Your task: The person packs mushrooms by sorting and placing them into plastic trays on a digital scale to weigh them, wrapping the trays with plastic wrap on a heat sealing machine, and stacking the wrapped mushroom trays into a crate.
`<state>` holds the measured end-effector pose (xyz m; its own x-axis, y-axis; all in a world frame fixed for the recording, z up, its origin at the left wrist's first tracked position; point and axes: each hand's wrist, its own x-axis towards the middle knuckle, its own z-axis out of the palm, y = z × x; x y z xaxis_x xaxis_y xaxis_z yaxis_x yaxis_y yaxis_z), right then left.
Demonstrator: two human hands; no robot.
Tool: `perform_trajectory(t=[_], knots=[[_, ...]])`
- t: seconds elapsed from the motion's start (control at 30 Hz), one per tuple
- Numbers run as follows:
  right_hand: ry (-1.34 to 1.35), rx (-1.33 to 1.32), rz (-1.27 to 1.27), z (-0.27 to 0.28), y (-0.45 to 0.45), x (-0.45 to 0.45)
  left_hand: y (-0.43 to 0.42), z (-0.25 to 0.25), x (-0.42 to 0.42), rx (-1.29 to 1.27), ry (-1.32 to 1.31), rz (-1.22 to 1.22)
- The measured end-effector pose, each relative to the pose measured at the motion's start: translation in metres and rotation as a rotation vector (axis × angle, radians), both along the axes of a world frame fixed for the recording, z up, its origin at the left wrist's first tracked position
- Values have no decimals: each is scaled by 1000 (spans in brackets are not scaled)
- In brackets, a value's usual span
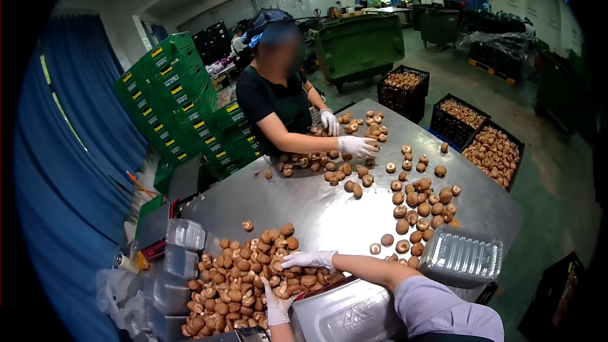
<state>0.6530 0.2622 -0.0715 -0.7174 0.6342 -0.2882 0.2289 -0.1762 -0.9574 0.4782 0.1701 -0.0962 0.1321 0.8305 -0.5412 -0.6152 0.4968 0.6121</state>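
Brown mushrooms (pixel 231 278) lie in a large heap on the metal table (pixel 304 215). My right hand (pixel 311 259), in a white glove, reaches in from the right, its fingers stretched out over the heap's right part and touching mushrooms. Below it, at the heap's lower edge, my left hand (pixel 276 305) is gloved too, with fingers apart and pointing up beside mushrooms. No mushroom is clearly gripped by either hand. Just right of my left hand is a clear plastic container (pixel 345 316). Stacked clear trays (pixel 180 259) stand left of the heap.
Across the table, a co-worker (pixel 278 88) in white gloves handles mushrooms. More mushrooms (pixel 418 206) are scattered at the table's right, beside clear plastic containers (pixel 462 254). Black crates (pixel 494 155) of mushrooms stand beyond the right edge; green crates (pixel 171 95) are stacked at the left.
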Motion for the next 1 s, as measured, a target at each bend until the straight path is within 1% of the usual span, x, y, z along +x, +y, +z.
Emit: perform_trajectory(t=[0.03, 0.13, 0.23, 0.3, 0.43, 0.5, 0.63, 0.8, 0.93, 0.97, 1.0], knots=[[7, 2, 16, -20, 7, -2, 1, -5, -2, 23, -14, -13], [-28, 22, 10, -13, 3, 1, 1, -9, -5, 24, -25, -34], [8, 1, 17, -16, 5, 0, 0, 3, 1, 26, -29, -12], [-19, 66, 36, -19, 8, -1, -5, 21, 9, 27, 32, 6], [3, 20, 16, -20, 5, -2, 2, -7, -3, 55, -28, -35], [-41, 46, -17, -6, -1, 2, 3, -9, -4, 45, -68, -22], [-23, -11, -18, -32, 9, -6, 1, -3, -1, -40, -20, 50], [-47, -6, 11, -9, 2, 1, 2, -9, -2, 7, -4, 29], [16, 45, 45, -32, 11, -5, 0, -8, -3, -19, 17, 17], [-37, 37, 19, -3, -1, 2, -1, -6, -2, -28, 15, 20], [-91, 31, -8, 14, -7, 6, -1, -5, -1, -35, 13, 23]])
